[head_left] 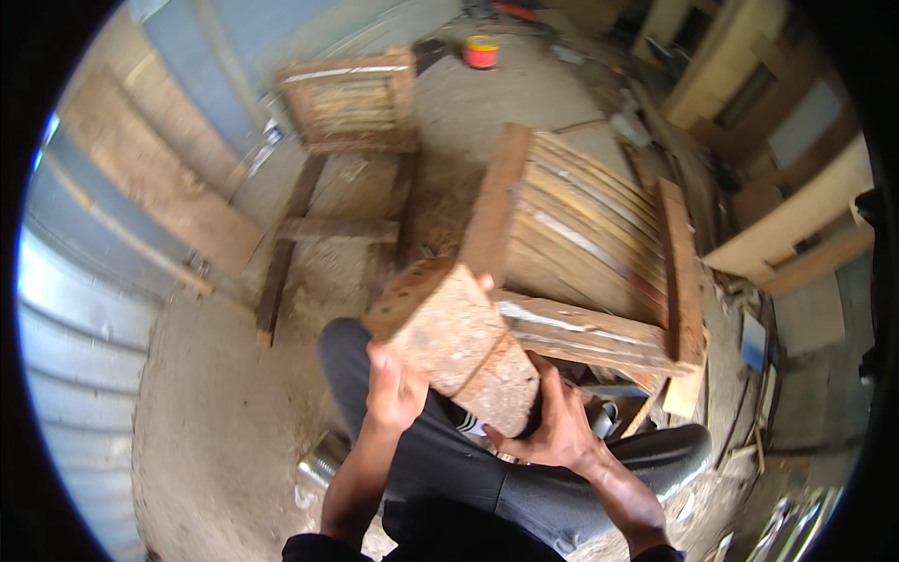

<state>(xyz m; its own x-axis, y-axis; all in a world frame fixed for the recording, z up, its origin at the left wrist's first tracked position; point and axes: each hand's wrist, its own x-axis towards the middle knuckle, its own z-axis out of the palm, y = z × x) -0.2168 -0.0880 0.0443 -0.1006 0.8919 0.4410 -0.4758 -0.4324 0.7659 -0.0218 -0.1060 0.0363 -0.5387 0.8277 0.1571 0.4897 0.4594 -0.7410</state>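
Above my lap I hold a rough, light-brown block [449, 328], tilted, with a line across its face; it looks like chipboard or wood, though blur hides the exact material. My left hand [393, 391] grips its left side, thumb up along the edge. Around the lower right end, my right hand [552, 423] has its fingers and thumb wrapped. Just beyond the block stands a slatted wooden frame [506, 201] with thick side rails. The block's far side shows dark spots and is partly hidden.
Further left lies a second wooden frame [337, 229] with a slatted panel at its far end. A red and yellow tub [481, 53] stands at the back. Corrugated metal [84, 347] lines the left; boards [805, 215] lean on the right. Near my left leg is a metal can [321, 461].
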